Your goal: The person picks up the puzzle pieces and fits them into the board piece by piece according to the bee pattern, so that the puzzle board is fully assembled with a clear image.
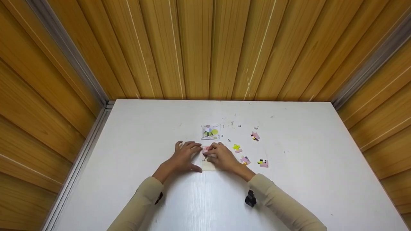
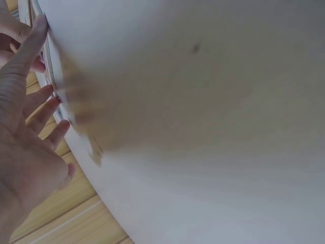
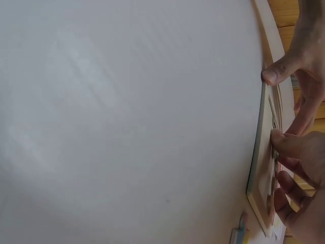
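A small square wooden puzzle board (image 1: pixel 208 166) lies on the white table between both hands, its front part bare wood and pink pieces at its back left. Along its left edge rests my left hand (image 1: pixel 184 157), fingers spread, with the thumb at the near left corner. My right hand (image 1: pixel 224 157) is over the board and pinches a puzzle piece (image 3: pixel 274 109) between thumb and fingers; the piece stands tilted over the tray and is mostly hidden by the fingers. In the right wrist view the board (image 3: pixel 258 162) shows its raised rim.
Right of the board lie loose puzzle pieces: a yellow one (image 1: pixel 236 147), a pink one (image 1: pixel 245 160), a pink, black and yellow one (image 1: pixel 263 163) and another farther back (image 1: pixel 255 136). A picture card (image 1: pixel 210 132) with a striped caterpillar-like figure lies behind the board. Wood-look walls (image 1: pixel 192 48) surround the table.
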{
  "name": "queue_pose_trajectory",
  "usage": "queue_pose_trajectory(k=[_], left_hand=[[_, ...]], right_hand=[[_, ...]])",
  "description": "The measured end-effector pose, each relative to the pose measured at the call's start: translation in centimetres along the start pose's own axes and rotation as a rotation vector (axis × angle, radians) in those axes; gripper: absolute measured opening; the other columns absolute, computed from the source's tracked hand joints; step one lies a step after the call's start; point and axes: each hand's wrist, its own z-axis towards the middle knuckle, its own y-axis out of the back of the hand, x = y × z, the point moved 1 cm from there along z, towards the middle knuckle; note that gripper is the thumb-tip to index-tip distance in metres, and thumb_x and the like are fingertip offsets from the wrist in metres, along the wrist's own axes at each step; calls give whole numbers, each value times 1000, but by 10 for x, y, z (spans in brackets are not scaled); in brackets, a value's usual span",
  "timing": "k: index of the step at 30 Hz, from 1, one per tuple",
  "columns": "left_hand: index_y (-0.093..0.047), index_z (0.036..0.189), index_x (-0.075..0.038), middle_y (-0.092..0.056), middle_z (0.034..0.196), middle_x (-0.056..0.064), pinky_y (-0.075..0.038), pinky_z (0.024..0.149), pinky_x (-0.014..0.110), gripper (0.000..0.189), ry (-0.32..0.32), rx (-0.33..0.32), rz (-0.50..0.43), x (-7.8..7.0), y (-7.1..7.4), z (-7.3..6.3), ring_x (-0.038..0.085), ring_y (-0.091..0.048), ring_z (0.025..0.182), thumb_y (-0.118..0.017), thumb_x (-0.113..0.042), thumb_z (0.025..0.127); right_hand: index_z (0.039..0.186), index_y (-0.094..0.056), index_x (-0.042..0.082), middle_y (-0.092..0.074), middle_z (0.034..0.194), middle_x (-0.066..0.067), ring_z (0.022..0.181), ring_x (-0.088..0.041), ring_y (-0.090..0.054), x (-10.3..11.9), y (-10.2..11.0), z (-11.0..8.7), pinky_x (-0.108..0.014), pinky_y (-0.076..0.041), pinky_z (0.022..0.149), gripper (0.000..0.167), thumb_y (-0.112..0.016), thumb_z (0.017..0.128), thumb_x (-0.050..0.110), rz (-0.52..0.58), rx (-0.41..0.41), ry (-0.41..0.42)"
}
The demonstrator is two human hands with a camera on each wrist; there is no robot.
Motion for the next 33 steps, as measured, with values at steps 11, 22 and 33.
queue_pose_trajectory(k=[11, 22, 33], left_hand=[[-60, 141, -10, -54, 152, 8, -21, 115, 69, 91, -3, 3, -3, 1, 0, 0, 34, -43, 144, -89, -57, 69], [-60, 141, -11, -54, 152, 8, -22, 114, 69, 90, -4, 3, 32, 3, 0, 2, 34, -44, 143, -87, -58, 69], [-60, 140, -11, -54, 152, 8, -22, 114, 69, 89, 0, 7, 28, 0, 1, 2, 34, -44, 143, -88, -57, 69]], right_hand=[[107, -81, 8, -69, 100, -8, 93, -24, -59, 9, 5, 4, -39, -50, 82, 23, -81, 85, 12, -43, 24, -2], [113, -79, 6, -66, 105, -10, 97, -24, -57, 5, 3, 2, -37, -48, 84, 27, -79, 85, 9, 91, 49, -80], [110, -78, 9, -67, 99, -7, 92, -19, -56, 0, 2, 1, -31, -46, 80, 27, -82, 83, 12, 130, 44, -111]])
